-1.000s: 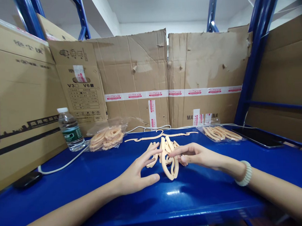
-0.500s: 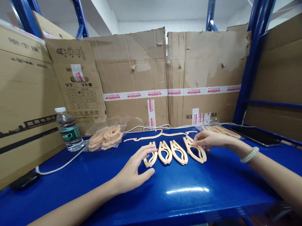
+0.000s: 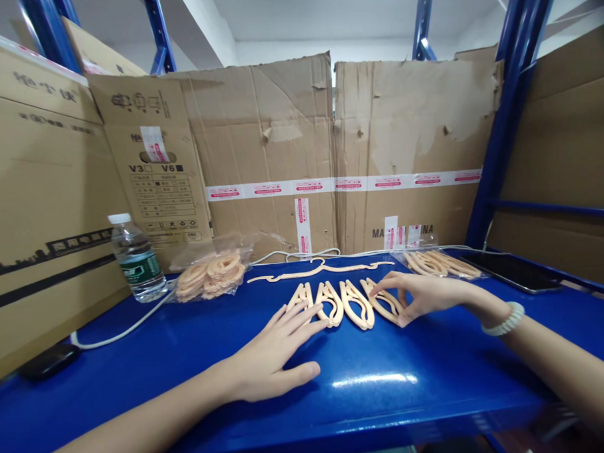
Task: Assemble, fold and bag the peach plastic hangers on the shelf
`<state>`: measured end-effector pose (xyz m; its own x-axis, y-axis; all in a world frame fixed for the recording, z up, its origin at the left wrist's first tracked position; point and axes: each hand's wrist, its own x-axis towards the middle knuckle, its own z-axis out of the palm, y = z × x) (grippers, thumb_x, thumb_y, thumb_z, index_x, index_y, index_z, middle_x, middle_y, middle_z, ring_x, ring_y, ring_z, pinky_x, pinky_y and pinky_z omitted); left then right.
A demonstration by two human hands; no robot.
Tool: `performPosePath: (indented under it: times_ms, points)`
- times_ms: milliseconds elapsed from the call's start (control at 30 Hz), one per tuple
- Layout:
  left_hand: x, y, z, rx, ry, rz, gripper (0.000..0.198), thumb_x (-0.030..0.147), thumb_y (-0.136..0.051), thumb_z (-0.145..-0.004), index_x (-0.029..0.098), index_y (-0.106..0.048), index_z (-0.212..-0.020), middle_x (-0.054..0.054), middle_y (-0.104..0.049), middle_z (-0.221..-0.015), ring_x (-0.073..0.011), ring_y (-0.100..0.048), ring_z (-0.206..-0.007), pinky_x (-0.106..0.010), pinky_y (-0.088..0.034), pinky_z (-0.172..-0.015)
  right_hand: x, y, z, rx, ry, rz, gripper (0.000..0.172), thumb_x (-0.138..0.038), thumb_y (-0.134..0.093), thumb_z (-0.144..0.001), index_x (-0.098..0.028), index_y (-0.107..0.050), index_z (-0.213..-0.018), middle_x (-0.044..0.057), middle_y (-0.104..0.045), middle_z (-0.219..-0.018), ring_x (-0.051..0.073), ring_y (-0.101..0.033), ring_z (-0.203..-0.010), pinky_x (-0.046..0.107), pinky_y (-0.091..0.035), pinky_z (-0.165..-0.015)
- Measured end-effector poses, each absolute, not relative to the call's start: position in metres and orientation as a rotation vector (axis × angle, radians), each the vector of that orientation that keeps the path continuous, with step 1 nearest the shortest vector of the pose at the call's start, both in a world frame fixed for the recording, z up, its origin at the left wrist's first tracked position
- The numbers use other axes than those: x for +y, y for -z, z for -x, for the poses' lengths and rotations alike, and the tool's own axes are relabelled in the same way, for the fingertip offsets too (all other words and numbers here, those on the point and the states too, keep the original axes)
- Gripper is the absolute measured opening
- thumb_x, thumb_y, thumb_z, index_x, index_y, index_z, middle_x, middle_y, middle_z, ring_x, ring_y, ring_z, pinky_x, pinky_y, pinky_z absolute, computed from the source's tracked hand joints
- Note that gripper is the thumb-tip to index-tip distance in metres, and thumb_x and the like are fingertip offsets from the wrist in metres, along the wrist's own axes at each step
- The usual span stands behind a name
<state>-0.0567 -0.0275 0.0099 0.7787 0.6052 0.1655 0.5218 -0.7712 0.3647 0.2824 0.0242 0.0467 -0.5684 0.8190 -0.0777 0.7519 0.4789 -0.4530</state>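
Observation:
Several beige folded travel hangers lie in a row on the blue shelf. My right hand [image 3: 425,294] has its thumb and fingers around the edges of the rightmost folded hanger [image 3: 380,304], which rests on the surface. My left hand [image 3: 282,351] is open with fingers spread, its fingertips over the lower part of the leftmost folded hanger [image 3: 305,293] and partly hiding it. Between them sit two more, a folded hanger [image 3: 322,312] near my left fingertips and another folded hanger [image 3: 370,315]. Behind the row lies an unfolded hanger [image 3: 299,275], hook pointing away.
At the back left are a plastic bag of folded hangers [image 3: 211,277] and a water bottle [image 3: 137,260]. A second bag of hangers [image 3: 441,264] and a dark phone or tablet [image 3: 509,272] lie back right. Cardboard boxes [image 3: 268,148] wall the rear; a black object [image 3: 50,362] is at left.
The rightmost hanger has shifted left, closer to the row, with my right hand now lower around it. My left hand has moved slightly right and flattened, fingers spread wider.

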Motion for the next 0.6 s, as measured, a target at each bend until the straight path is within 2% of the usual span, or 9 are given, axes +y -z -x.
performPosePath:
  times_ms: [100,167,367,600]
  points:
    - [-0.029,-0.01,0.056,0.871,-0.304,-2.676,0.063,0.049,-0.048,-0.09,0.035,-0.022,-0.146,-0.001,-0.019,-0.155,-0.0327,-0.007,-0.143,-0.06,-0.001,-0.113,0.026,-0.042,-0.279,-2.6,-0.645,1.389,0.068,-0.05,-0.075,-0.062,-0.026,-0.059,-0.124,0.009,-0.05,-0.119,0.02,-0.06,-0.079,0.036,-0.05,-0.076]
    - [-0.029,-0.01,0.056,0.904,-0.265,-2.679,0.063,0.052,-0.046,-0.09,0.035,-0.022,-0.146,-0.001,-0.02,-0.155,-0.0319,-0.007,-0.143,-0.059,-0.001,-0.113,0.026,-0.04,-0.277,-2.606,-0.641,1.396,0.068,-0.051,-0.074,-0.065,-0.025,-0.057,-0.125,0.01,-0.048,-0.119,0.019,-0.059,-0.079,0.036,-0.05,-0.077]
    - [-0.025,-0.008,0.058,0.93,-0.278,-2.669,0.06,0.051,-0.047,-0.09,0.033,-0.029,-0.145,-0.003,-0.026,-0.154,-0.031,-0.014,-0.143,-0.058,-0.001,-0.113,0.03,-0.03,-0.271,-2.603,-0.554,1.38,0.067,-0.051,-0.07,-0.07,-0.024,-0.053,-0.129,0.009,-0.046,-0.115,0.018,-0.057,-0.078,0.038,-0.048,-0.083]
    - [-0.022,-0.006,0.06,0.955,-0.421,-2.611,0.055,0.049,-0.052,-0.089,0.032,-0.04,-0.139,-0.005,-0.035,-0.149,-0.0322,-0.021,-0.141,-0.06,-0.001,-0.113,0.036,-0.023,-0.267,-2.57,-0.511,1.347,0.064,-0.049,-0.067,-0.074,-0.027,-0.051,-0.132,0.009,-0.045,-0.114,0.021,-0.054,-0.088,0.04,-0.046,-0.087]
